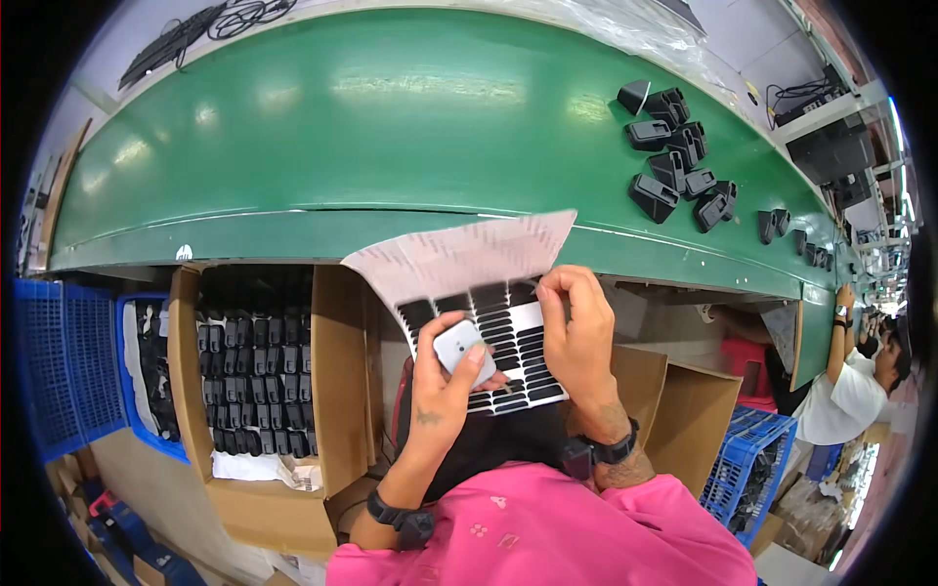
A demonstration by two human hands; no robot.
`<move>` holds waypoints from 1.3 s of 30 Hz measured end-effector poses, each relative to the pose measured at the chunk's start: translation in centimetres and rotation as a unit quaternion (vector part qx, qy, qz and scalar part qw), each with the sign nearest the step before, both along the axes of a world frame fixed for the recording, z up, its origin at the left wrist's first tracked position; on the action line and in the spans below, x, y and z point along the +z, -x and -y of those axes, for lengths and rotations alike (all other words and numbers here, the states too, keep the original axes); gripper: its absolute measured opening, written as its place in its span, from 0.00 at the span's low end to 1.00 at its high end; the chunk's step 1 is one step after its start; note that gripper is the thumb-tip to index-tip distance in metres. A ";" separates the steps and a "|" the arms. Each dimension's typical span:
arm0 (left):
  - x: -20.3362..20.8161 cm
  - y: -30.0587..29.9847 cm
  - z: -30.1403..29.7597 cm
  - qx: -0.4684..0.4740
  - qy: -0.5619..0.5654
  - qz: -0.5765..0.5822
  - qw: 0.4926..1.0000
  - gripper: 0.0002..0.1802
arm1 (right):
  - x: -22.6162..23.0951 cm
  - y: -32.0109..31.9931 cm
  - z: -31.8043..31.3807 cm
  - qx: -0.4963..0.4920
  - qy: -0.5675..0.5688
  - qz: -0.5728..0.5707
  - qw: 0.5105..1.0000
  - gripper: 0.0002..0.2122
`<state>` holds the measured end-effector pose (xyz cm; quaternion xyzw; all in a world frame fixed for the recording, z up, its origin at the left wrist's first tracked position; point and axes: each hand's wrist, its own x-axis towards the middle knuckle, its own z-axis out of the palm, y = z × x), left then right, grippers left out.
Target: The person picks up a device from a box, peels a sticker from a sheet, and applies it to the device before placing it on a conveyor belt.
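Observation:
My left hand (445,386) is closed around a small white square device (464,354) with rounded corners and dark dots on its face. Beneath the device, and partly hidden by that hand, lies a sheet of black stickers (531,352) with rows of dark strips on white backing. Its pale printed upper part (459,256) curls up against the bench edge. At the sheet's upper right, my right hand (578,327) has thumb and forefinger pinched together beside the dark strips. Whatever is between those fingertips is too small to make out.
Black plastic housings (655,198) are scattered on the right of the green bench (322,127). Below left, a cardboard box (337,391) holds rows of black parts (256,371), beside a blue crate (161,439). Another open box (689,415) stands right; a co-worker (850,400) sits farther along.

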<state>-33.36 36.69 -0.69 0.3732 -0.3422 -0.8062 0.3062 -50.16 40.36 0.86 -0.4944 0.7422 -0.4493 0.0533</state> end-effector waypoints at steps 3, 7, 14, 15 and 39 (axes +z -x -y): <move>0.1 -2.1 -1.5 -0.045 -0.008 0.036 0.998 0.21 | 1.5 -0.4 -2.1 0.051 -0.046 0.126 0.990 0.01; 0.9 -4.2 -3.4 -0.130 -0.019 0.097 0.987 0.21 | 3.6 -0.5 -5.1 0.092 -0.119 0.232 0.961 0.01; 2.2 -4.8 -2.8 -0.182 0.003 0.093 0.979 0.22 | 4.5 -2.2 -7.0 0.133 -0.156 0.470 0.859 0.03; 2.5 -4.5 -2.7 -0.178 -0.004 0.080 0.981 0.22 | 4.6 -2.3 -7.0 0.134 -0.147 0.515 0.834 0.03; 6.1 -3.8 -3.6 -0.226 0.130 0.124 0.957 0.23 | 7.9 -3.3 -6.0 0.153 -0.249 0.560 0.775 0.04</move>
